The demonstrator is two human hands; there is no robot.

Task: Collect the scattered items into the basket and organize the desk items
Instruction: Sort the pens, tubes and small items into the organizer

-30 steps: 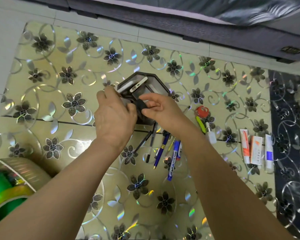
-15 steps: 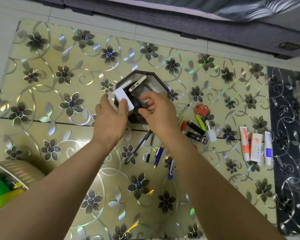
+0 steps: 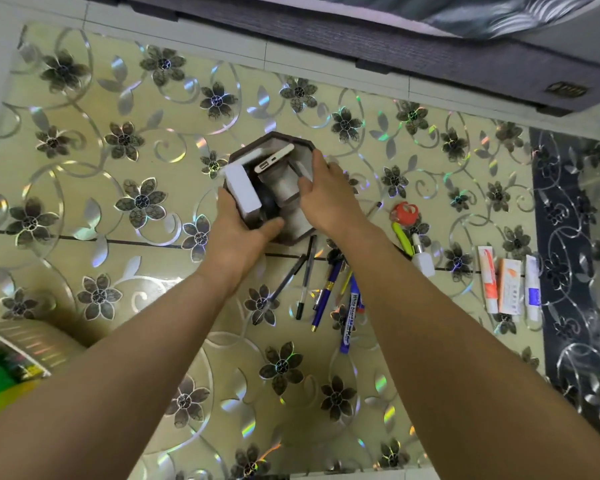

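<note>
Octagonal dark basket [image 3: 302,235] stands mid-counter [image 3: 118,202] on the floral-patterned surface, divided into compartments. Left hand [image 3: 238,237] grips its near-left wall, thumb wrapped over the near rim. Right hand [image 3: 329,199] holds the right wall, fingers [image 3: 317,161] curled over the far-right rim. Inside: white block [image 3: 245,188] upright in the left compartment, silver power bank [image 3: 274,157] tilted in the far one, black round item [image 3: 267,202] beside the block. Near the basket, right of centre: loose pens [image 3: 321,296] and blue marker [image 3: 349,320], partly under the right forearm. Farther right: orange clip [image 3: 404,213], yellow-green tool [image 3: 402,237], small white bottle [image 3: 423,259], three tubes [image 3: 510,289] side by side.
</note>
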